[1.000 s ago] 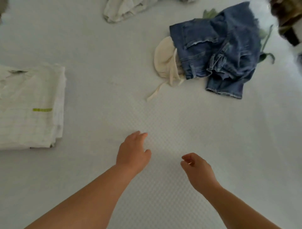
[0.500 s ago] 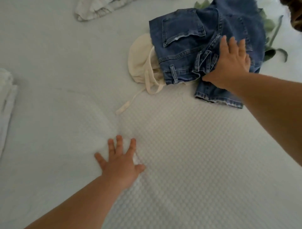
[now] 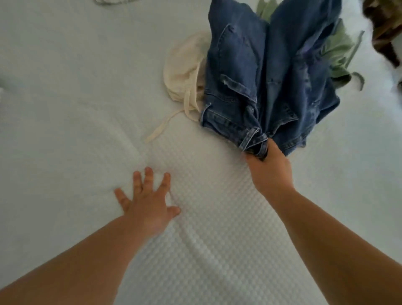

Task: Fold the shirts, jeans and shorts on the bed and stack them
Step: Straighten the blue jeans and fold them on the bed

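Observation:
Blue jeans [image 3: 256, 71] lie stretched out on the white bed [image 3: 206, 228], waistband toward me. My right hand [image 3: 269, 169] grips the bunched waistband at its near end. My left hand [image 3: 145, 202] presses flat on the bedcover with fingers spread, well left of the jeans. Cream drawstring shorts [image 3: 185, 71] lie partly under the jeans' left side, one cord trailing toward me. A green garment [image 3: 339, 52] shows from under the jeans on the right.
A pale garment's edge [image 3: 113, 1] shows at the top border. A dark brown patterned object [image 3: 385, 28] sits at the top right corner. The folded stack on the left is out of view.
My right hand went from resting on the jeans to gripping the waistband and pulling it toward me, stretching the jeans out. My left hand stays pressed on the bed.

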A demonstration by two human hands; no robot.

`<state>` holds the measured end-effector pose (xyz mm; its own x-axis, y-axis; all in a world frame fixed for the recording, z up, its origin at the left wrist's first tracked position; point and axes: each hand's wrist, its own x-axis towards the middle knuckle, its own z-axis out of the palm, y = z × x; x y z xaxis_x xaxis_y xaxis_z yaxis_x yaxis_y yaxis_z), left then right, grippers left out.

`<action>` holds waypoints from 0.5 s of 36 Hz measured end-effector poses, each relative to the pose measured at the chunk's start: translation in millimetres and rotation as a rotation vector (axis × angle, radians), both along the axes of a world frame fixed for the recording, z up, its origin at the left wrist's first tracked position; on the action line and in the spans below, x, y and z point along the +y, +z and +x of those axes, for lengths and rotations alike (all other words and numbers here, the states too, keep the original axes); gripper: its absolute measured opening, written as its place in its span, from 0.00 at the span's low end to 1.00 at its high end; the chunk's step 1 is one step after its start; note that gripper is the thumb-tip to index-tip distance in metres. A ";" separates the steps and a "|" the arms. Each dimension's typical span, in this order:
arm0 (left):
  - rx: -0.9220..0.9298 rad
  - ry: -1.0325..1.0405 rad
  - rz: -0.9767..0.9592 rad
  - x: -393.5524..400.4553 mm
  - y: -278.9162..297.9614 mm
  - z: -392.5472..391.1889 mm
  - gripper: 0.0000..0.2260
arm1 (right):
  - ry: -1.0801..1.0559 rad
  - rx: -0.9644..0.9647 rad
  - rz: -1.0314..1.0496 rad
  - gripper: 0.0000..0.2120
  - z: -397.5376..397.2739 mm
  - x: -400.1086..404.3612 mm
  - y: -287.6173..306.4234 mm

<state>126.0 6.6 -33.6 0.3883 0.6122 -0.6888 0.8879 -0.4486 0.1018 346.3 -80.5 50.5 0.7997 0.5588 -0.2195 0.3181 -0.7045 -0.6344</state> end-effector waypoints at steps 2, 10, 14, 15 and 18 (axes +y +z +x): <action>-0.018 0.014 -0.049 3.1 8.8 0.0 0.41 | -0.051 0.074 0.021 0.05 -26.7 -23.2 10.4; -0.505 0.135 -0.177 -36.8 103.5 -44.3 0.50 | -0.108 0.390 0.161 0.05 -148.6 -99.0 76.9; -0.755 0.012 -0.198 -96.4 163.2 -79.6 0.49 | -0.037 0.510 0.208 0.07 -205.3 -133.0 124.1; -0.815 0.020 -0.244 -107.1 176.2 -86.7 0.47 | -0.010 0.518 0.209 0.07 -216.5 -140.1 136.1; -0.907 0.098 -0.337 -128.0 212.5 -108.6 0.34 | 0.024 0.541 0.251 0.07 -239.5 -158.3 174.3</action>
<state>17.4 -121.4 179.0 0.8157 0.4957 -0.2981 0.4408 -0.1990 0.8753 106.8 -238.7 224.8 0.5979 0.6630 -0.4506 -0.0824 -0.5083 -0.8572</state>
